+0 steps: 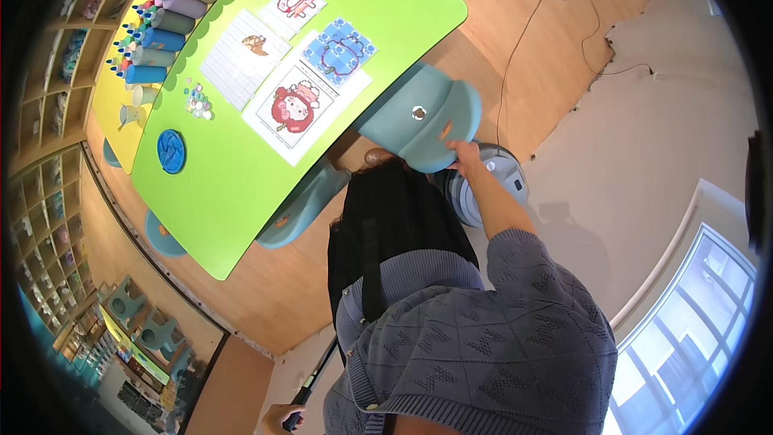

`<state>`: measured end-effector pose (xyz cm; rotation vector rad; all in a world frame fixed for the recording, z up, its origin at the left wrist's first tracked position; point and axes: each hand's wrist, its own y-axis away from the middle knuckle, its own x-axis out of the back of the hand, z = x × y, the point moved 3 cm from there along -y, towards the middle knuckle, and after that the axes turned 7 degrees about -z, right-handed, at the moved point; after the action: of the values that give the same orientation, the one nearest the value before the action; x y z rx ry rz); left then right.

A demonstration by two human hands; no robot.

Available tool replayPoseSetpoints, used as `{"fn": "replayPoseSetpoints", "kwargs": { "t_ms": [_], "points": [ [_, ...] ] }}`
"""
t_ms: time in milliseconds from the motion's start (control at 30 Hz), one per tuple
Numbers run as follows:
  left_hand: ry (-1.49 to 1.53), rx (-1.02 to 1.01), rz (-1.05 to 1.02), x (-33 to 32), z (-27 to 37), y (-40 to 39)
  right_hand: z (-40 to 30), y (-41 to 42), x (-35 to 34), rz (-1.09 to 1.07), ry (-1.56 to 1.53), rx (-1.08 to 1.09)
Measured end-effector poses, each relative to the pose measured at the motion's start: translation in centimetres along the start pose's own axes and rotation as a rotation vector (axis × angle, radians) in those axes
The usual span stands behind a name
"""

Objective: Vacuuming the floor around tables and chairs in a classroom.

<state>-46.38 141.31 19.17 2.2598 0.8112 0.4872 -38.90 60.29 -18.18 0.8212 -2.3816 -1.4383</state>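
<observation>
My right hand (465, 158) grips the edge of a light-blue plastic chair (416, 103) that stands partly beneath the green table (205, 205). A small orange picture marks the chair near my fingers. At the lower left, my left hand (282, 418) is closed around the black handle of a pole (305, 389) with a pale green band. My body hides part of the pole. Just below my right hand sits a round grey-and-white appliance (483, 184) with a thin cord (504, 78) running over the floor.
Another blue chair (311, 205) is tucked at the near table edge. On the table lie pixel-pattern sheets (296, 106), small round pots (198, 101) and a blue round dish (171, 151). Paint bottles (163, 39) line a yellow table (109, 115). Shelves (45, 103) stand at left.
</observation>
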Motion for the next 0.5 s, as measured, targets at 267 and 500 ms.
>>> {"fn": "replayPoseSetpoints", "kwargs": {
  "t_ms": [267, 500],
  "points": [
    [-0.019, 0.005, -0.127, -0.6, 0.4, -0.6, -3.0, 3.5, -2.0, -0.08, 0.184, 0.14],
    [0.022, -0.029, -0.135, -2.8, -1.8, 0.0, -5.4, 3.7, -2.6, -0.228, 0.301, 0.013]
  ]
}}
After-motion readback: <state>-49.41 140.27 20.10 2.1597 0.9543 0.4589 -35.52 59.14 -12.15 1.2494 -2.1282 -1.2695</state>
